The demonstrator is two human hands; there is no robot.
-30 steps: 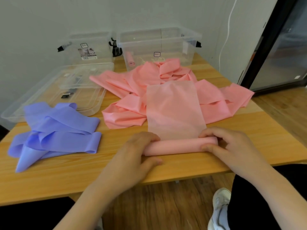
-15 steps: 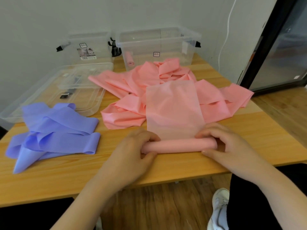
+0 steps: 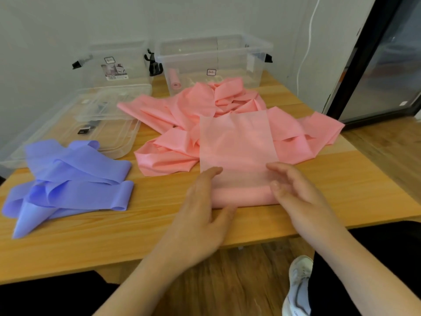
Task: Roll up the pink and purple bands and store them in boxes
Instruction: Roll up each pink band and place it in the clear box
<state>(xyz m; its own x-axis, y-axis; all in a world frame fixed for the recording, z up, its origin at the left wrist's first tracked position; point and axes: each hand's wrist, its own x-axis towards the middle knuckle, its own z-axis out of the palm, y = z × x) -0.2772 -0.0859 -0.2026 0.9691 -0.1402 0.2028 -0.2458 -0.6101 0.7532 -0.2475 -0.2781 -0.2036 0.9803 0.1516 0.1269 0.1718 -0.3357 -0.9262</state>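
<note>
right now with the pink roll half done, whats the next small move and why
Probably push the pink roll forward another turn. A flat stretch of pink band lies unrolled ahead of it, the left hand and right hand sit at its two ends with fingers reaching over it, and the right box already holds one finished roll.

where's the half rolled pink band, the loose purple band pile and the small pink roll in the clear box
half rolled pink band (image 3: 241, 196): head view, rolled part
loose purple band pile (image 3: 75, 179): head view, middle folds
small pink roll (image 3: 175, 79): head view, its side

Matt stretchy bands on a smooth wooden table (image 3: 341, 179).
Pink band (image 3: 237, 142) thin, slightly translucent, perhaps latex; purple bands (image 3: 75, 179) likewise matt; boxes (image 3: 214, 58) clear glossy plastic.
</note>
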